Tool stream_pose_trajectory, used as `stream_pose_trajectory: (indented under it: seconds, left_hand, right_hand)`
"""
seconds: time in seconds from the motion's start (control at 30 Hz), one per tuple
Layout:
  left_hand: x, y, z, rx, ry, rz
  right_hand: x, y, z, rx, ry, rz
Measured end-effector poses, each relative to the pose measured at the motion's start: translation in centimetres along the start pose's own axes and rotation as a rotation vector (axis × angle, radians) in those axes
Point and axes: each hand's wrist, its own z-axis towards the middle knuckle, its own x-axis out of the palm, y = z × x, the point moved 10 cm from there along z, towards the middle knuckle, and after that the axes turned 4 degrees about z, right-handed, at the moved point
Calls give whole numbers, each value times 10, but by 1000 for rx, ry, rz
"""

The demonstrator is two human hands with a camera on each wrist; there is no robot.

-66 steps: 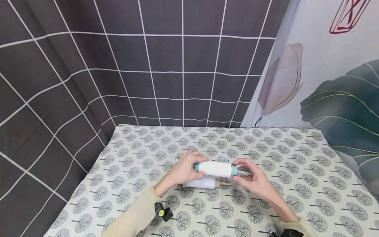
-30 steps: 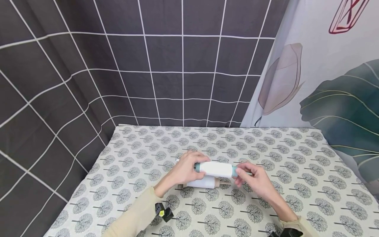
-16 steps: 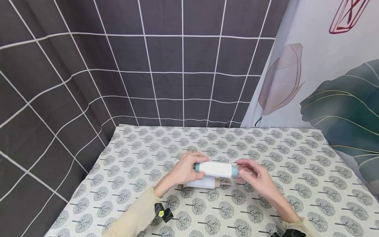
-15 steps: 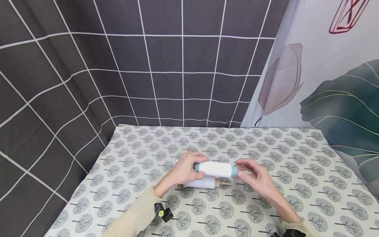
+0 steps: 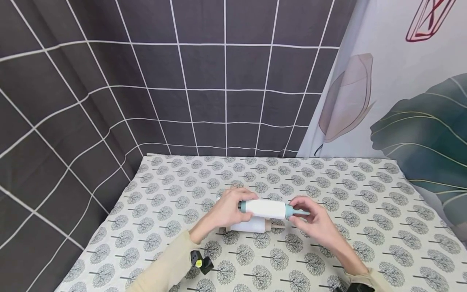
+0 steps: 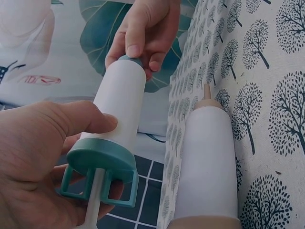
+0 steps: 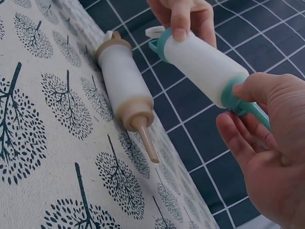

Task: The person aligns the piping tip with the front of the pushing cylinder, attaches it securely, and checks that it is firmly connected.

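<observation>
My left hand [image 5: 230, 207] grips the white barrel of a large plastic syringe [image 5: 266, 208] with teal ends, holding it sideways above the table. In the left wrist view its teal handle loops [image 6: 102, 164] and pale plunger rod show near the palm. The thumb and fingers of my right hand [image 5: 315, 217] are at the other end, around the teal nozzle cap [image 7: 233, 94]; the long teal nozzle [image 7: 257, 117] points into that palm. A second white syringe [image 7: 125, 78], with tan ends and a tan nozzle, lies on the cloth just in front, untouched.
A cloth [image 5: 255, 257] printed with grey trees covers the table. A dark grid-patterned curtain [image 5: 204, 105] hangs behind and to the left. At the right hangs a white curtain [image 5: 395, 85] with leaf prints.
My right thumb and fingers have shifted back and forth around the teal nozzle end, covering the nozzle and then showing it again. The left hand and both syringes have stayed nearly still.
</observation>
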Motion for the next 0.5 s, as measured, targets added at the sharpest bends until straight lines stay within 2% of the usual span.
stream_pose_trajectory:
  seconds: [0.2,0.33,0.5]
  left_hand:
    - [0,-1,0,8,2,13]
    - [0,-1,1,0,6,12]
    - [-1,-4,1,13,-3,14]
  right_hand:
    - [-2,-5,-1,72,-33,-10]
    - [-1,-5,-2,89,-30,-3]
    - [-3,-10,-4,157,-41,-22]
